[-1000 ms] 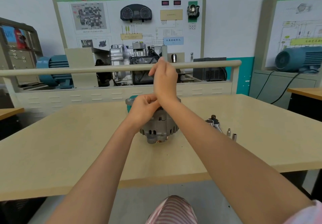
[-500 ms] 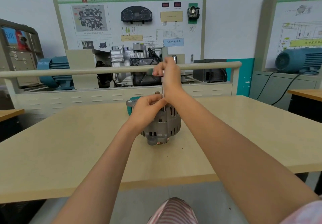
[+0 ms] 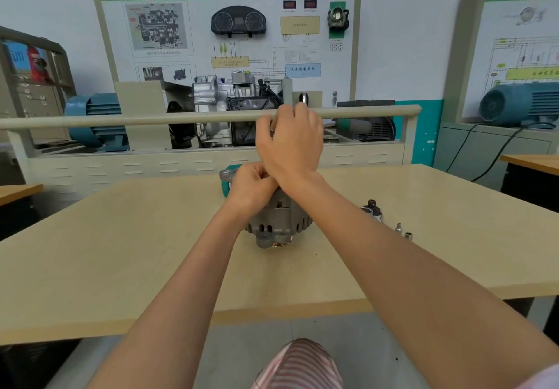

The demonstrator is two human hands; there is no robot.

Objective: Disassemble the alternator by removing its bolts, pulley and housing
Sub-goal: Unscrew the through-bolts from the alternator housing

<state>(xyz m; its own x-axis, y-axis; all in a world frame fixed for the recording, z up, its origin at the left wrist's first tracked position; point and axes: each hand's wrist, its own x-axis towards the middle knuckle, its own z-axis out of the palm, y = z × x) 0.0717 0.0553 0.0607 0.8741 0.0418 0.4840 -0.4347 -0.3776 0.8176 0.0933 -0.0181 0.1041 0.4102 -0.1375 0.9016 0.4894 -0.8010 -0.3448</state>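
- Both forearms reach forward over the near edge of the table (image 3: 121, 267), the right one crossing above the left at the wrist.
- The alternator (image 3: 278, 222) stands on the table at mid-depth, just under the hands.
- The left hand (image 3: 251, 186) rests on top of the alternator with fingers curled tight; what its grip holds is hidden.
- The right hand (image 3: 290, 143) is raised above the left, back toward the camera, fingers curled round a small metal piece glinting at the thumb; the piece is too hidden to name.
- Half a second ago a thin tool shaft showed between the hands; now the right wrist covers it.
- Small sockets (image 3: 399, 227) lie to the right, back in view since then.
- Beyond stands a training bench (image 3: 211, 158).
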